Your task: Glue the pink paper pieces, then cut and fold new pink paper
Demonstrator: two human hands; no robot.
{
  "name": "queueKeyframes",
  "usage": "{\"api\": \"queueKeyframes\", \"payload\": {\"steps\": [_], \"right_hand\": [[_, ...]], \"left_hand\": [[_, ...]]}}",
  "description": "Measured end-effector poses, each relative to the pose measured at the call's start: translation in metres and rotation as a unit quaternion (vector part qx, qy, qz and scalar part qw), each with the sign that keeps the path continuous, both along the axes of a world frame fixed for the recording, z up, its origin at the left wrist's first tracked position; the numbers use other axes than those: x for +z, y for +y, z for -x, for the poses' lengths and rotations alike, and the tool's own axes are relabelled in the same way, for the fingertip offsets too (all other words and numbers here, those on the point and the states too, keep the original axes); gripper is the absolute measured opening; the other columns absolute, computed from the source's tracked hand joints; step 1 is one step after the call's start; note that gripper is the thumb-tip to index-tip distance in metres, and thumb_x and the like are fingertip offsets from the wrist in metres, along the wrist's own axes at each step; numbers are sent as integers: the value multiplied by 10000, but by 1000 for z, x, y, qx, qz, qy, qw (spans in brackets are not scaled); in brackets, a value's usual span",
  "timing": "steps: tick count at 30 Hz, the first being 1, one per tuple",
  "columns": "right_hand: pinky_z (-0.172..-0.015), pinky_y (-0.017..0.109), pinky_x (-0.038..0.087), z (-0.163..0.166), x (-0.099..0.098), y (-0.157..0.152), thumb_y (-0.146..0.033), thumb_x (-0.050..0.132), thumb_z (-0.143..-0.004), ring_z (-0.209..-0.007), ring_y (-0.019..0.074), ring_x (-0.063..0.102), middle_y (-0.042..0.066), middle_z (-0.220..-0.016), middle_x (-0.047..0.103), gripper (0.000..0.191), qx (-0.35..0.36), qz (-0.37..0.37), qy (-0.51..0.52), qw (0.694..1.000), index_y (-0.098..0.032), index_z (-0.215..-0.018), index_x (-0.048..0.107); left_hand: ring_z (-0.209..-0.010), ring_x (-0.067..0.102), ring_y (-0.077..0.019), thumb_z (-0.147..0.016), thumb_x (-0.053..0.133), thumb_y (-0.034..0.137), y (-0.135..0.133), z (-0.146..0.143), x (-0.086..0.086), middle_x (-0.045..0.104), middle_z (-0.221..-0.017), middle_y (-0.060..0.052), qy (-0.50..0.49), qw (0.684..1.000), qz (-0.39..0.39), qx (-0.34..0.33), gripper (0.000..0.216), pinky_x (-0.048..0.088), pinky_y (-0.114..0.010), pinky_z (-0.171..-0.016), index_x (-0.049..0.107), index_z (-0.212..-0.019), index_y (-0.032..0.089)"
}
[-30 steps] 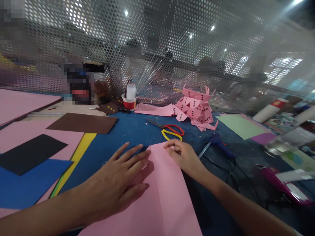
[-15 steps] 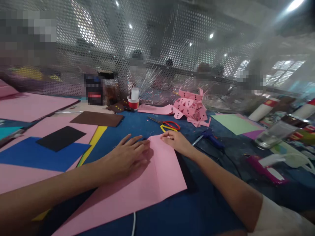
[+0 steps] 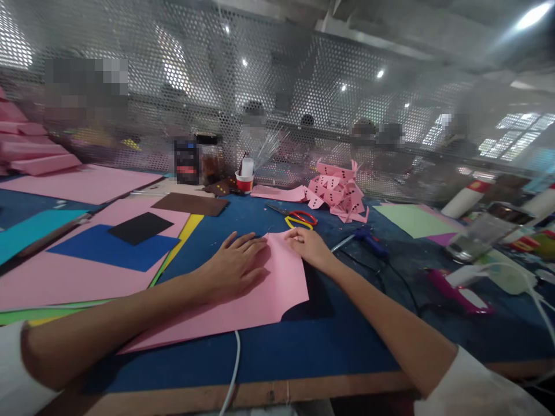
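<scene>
A large pink paper sheet (image 3: pixel 243 316) lies before me on the blue table, its right edge lifted and curling. My left hand (image 3: pixel 236 263) rests flat on it, fingers stretched toward the top edge. At the sheet's upper right corner, my right hand (image 3: pixel 310 247) pinches the paper between thumb and fingers. Something black (image 3: pixel 318 294) lies flat under the raised right side. Just beyond the hands are scissors (image 3: pixel 299 219) with red and yellow handles.
Left are a blue sheet (image 3: pixel 115 248), a black piece (image 3: pixel 141 228) and a brown sheet (image 3: pixel 191 204). Cut pink pieces (image 3: pixel 336 190) are heaped at the back. On the right lie a blue glue gun (image 3: pixel 370 241), a magenta device (image 3: pixel 462 294) and a glass jar (image 3: pixel 485 231). A white cable (image 3: pixel 234 370) crosses the front edge.
The view has shifted, showing more of the table's front edge. The pink sheet's right side now curls up more at its lower corner. Both hands stay near its top edge.
</scene>
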State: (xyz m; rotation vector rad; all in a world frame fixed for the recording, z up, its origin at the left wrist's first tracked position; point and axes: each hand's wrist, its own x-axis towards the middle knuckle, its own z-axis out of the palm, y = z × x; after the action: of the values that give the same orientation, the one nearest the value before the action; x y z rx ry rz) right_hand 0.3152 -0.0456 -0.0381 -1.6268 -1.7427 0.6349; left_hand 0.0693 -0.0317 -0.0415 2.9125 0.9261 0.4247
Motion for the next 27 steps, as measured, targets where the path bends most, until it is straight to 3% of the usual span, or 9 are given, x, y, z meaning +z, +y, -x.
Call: {"api": "queueKeyframes", "payload": {"steps": [9,14,18,22,27], "right_hand": [[-596,244,354,5,4,-5,-166,565,-806,-682,150,599,12,-793,707,193,-27,10,-32,999,-203,-914,722],[-620,256,379,2,0,-1,-170,585,-806,-712,169,619,33,-800,714,165,-24,11,-18,1000,-187,-898,720],[-710,261,429,-2,-2,0,-279,569,-874,-831,173,648,51,-954,724,190,2,-10,20,1000,-176,-966,699],[-700,250,430,-6,4,-2,-384,535,-905,-820,162,632,40,-946,715,280,39,-20,52,998,-166,-961,700],[-632,235,389,-6,9,-8,-237,545,-848,-694,124,580,19,-871,712,212,65,-15,61,996,-156,-942,716]], "left_hand": [[-1462,314,-307,-978,392,575,6,0,-3,445,-1554,-74,19,1000,6,4,579,147,-557,-1201,434,-1448,240],[-1460,320,-300,-982,379,576,9,1,-7,418,-1574,-54,21,1000,4,1,580,158,-551,-1201,423,-1460,249],[-1459,327,-293,-981,380,584,7,2,-4,398,-1586,-46,19,1000,17,5,592,170,-550,-1199,411,-1474,258],[-1458,337,-274,-974,384,603,4,3,3,427,-1568,-43,9,999,43,18,606,176,-528,-1204,403,-1487,281],[-1461,334,-268,-980,416,533,0,8,9,489,-1526,-11,30,999,36,1,520,119,-533,-1218,468,-1444,304]]}}
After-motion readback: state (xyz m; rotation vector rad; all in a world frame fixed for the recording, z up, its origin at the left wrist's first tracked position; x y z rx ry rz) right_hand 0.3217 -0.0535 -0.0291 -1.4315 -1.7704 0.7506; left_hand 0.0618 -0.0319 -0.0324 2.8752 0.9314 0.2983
